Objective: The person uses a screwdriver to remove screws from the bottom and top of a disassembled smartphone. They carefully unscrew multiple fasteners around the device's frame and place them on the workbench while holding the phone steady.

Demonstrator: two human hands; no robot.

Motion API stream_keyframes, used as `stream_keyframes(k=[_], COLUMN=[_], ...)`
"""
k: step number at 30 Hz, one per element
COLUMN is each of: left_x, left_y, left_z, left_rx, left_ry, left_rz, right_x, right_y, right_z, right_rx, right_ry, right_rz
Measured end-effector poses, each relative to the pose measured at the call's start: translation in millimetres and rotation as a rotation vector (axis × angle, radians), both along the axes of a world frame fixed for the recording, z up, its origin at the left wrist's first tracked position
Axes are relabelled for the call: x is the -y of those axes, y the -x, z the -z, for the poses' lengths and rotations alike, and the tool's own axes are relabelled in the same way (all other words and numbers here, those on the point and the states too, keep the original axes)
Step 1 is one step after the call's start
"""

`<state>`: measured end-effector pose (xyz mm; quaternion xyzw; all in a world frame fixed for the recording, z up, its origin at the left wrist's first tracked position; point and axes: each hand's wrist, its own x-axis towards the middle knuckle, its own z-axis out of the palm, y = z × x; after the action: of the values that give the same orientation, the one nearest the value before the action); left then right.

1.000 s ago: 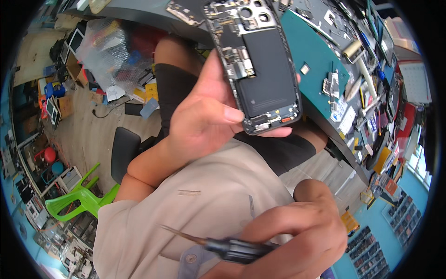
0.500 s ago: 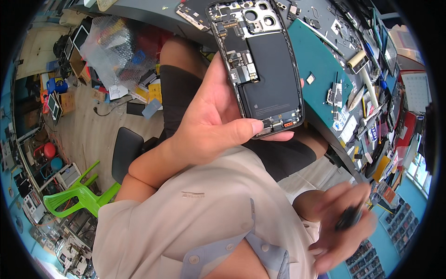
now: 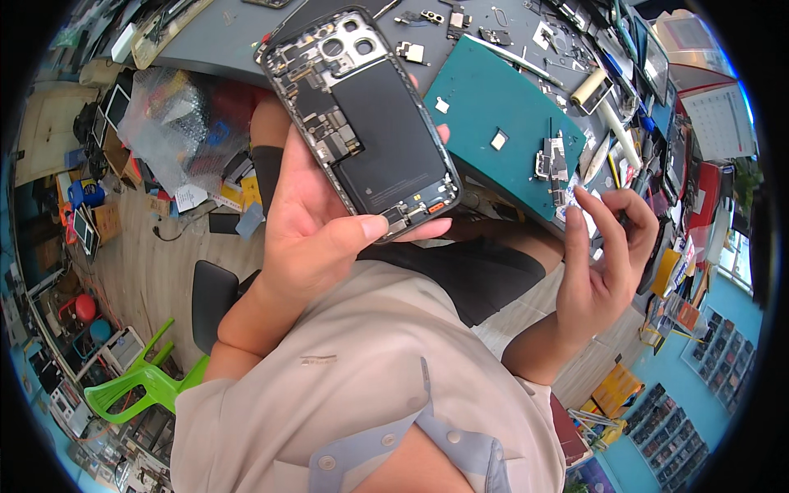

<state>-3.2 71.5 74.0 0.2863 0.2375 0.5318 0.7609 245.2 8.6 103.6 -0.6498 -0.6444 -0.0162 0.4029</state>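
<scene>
An opened smartphone (image 3: 386, 135) lies face up in my left hand (image 3: 308, 234), which grips it with the thumb over its lower edge and fingertips showing at the far side. Its black battery, circuit board and camera ring are exposed; the phone tilts toward the upper left. My right hand (image 3: 604, 267) is raised at the right, beside the corner of a teal mat (image 3: 501, 107). Its fingers are bent and apart, with nothing visible between them. Just beyond these fingers, a metal phone part (image 3: 552, 158) rests on the mat.
Small phone parts (image 3: 413, 53) and tools lie scattered on the grey workbench (image 3: 226, 45). A roller-like tool (image 3: 592, 90) with a pale handle lies to the right. Below left stand a green plastic chair (image 3: 136, 386) and a black seat (image 3: 214, 296). Bubble wrap (image 3: 168, 119) lies at the upper left.
My right hand has risen toward the bench, and the dark object in it before no longer shows. The phone and my left hand have shifted left in view, and the phone leans more.
</scene>
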Motion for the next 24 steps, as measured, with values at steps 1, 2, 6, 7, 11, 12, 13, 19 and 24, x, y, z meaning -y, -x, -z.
stream_keyframes(k=[1,2,6,7,11,12,13,19,24], left_x=[-1,-1,-1,-1,-2,-2,-2,0,7], left_y=[0,1,2,3,2,1,2,11,22], left_z=[2,2,5,6,6,5,4,2,-4], left_rx=[0.002,-0.014,-0.04,-0.044,-0.056,-0.057,-0.063,-0.117,-0.218], left_ry=[-0.01,-0.015,-0.022,-0.029,-0.038,-0.036,-0.026,-0.007,0.066], left_rz=[0.001,0.001,-0.019,-0.021,-0.017,-0.014,-0.004,0.106,0.215], right_x=[-2,-4,-13,-15,-22,-25,-29,-51,-50], right_y=[1,3,9,11,16,17,20,37,43], right_z=[1,2,12,14,15,13,12,13,13], right_rx=[0.021,0.042,0.084,0.1,0.14,0.137,0.131,0.311,0.209], right_ry=[0.007,0.026,0.01,0.0,-0.016,-0.023,-0.03,0.013,0.066], right_rz=[0.022,0.046,0.075,0.079,0.077,0.057,0.035,-0.059,-0.027])
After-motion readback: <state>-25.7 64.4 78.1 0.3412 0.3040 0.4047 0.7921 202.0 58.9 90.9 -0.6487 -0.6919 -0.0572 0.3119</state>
